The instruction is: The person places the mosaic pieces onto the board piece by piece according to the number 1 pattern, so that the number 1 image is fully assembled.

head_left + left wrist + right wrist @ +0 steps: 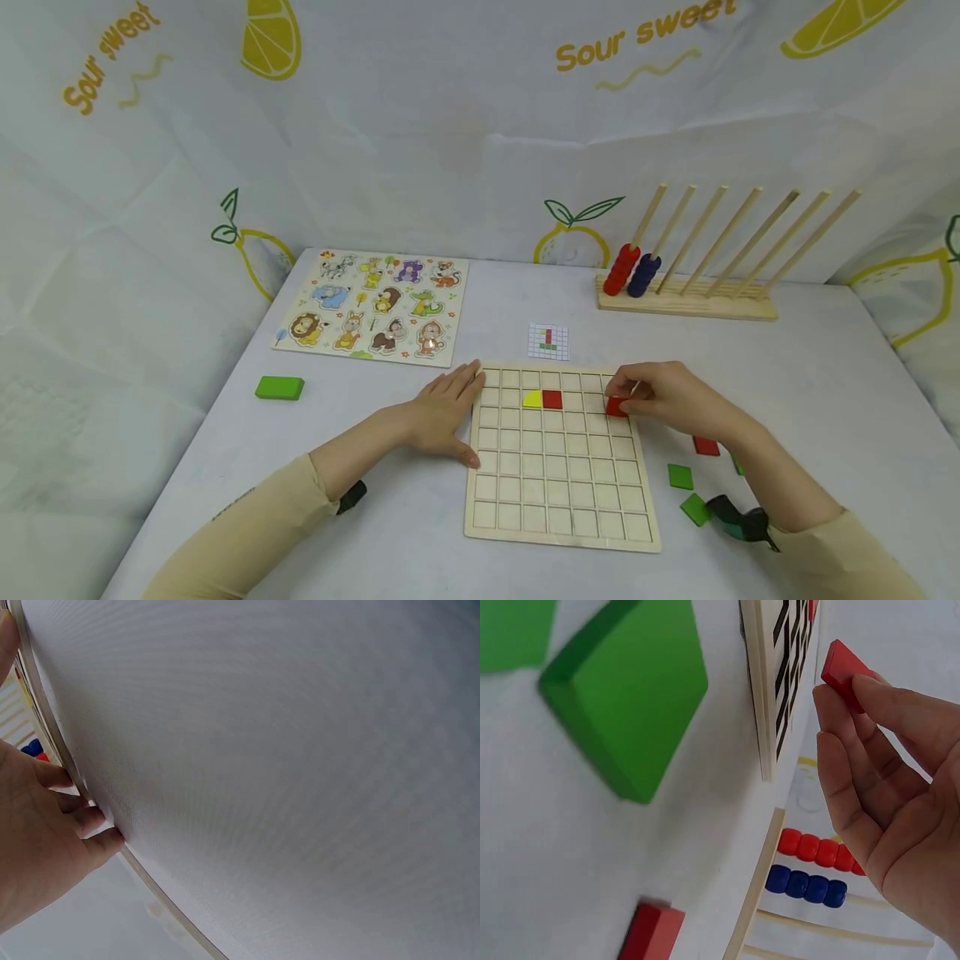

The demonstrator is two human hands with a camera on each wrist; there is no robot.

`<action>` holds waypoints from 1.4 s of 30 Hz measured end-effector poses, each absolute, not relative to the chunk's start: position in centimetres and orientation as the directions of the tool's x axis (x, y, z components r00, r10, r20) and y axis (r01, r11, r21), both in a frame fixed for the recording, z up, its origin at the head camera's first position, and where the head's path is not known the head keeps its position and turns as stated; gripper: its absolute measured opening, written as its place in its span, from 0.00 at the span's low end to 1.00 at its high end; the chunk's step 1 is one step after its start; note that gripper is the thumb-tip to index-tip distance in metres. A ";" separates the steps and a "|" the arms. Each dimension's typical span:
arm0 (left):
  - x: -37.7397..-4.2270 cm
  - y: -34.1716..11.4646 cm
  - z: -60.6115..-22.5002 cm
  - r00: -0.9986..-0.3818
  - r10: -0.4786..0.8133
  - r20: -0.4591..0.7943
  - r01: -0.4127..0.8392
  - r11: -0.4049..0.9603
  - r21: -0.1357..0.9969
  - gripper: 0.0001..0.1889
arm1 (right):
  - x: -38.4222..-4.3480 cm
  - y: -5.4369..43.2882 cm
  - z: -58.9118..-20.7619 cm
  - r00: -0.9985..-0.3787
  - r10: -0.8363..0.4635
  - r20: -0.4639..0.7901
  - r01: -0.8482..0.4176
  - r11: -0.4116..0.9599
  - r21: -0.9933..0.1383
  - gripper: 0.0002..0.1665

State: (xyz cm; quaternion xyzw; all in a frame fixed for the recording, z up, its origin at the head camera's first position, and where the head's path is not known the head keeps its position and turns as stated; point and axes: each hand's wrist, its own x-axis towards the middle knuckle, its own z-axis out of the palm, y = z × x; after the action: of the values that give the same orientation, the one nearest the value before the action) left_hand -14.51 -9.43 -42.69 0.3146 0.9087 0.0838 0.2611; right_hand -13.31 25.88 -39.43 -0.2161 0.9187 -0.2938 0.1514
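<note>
A wooden grid board [555,469] lies in the middle of the white table. A yellow quarter-round tile [533,399] and a red square tile [552,400] sit side by side in its second row. My left hand [437,419] rests spread along the board's left edge; the left wrist view shows the fingertips touching that edge. Above the board's upper right side, my right hand [681,400] pinches another red square tile [844,673] between thumb and fingers. Behind the board is a small card [548,342] printed with a coloured grid pattern.
Green tiles [681,477] and a red tile [706,447] lie loose right of the board, partly under my right forearm. An animal puzzle [386,332] is at the back left, near a green block [280,388]. A peg abacus [686,306] with red and blue beads stands back right.
</note>
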 end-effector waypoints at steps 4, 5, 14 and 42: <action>-14.6 -9.4 -42.8 -0.666 0.615 -0.422 0.530 0.788 0.313 0.65 | -13.4 24.9 -39.7 -0.862 -0.489 -0.134 -0.306 0.712 -0.631 0.11; -14.6 -9.4 -42.8 -0.665 0.615 -0.424 0.530 0.788 0.312 0.65 | -13.5 24.7 -39.8 -0.862 -0.491 -0.127 -0.307 0.704 -0.640 0.11; -14.5 -9.4 -42.6 -0.666 0.616 -0.421 0.525 0.788 0.323 0.65 | -13.9 22.7 -40.5 -0.846 -0.517 -0.132 -0.277 0.637 -0.720 0.08; -14.6 -9.5 -42.6 -0.663 0.621 -0.419 0.535 0.784 0.315 0.65 | -14.3 18.3 -41.6 -0.830 -0.536 -0.154 -0.330 0.694 -0.640 0.06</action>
State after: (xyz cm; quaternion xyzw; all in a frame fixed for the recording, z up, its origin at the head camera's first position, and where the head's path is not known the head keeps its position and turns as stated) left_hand -14.58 -9.49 -42.58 0.3181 0.9081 0.0825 0.2597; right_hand -14.33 18.35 -41.55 -0.2393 0.9052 -0.3093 0.1666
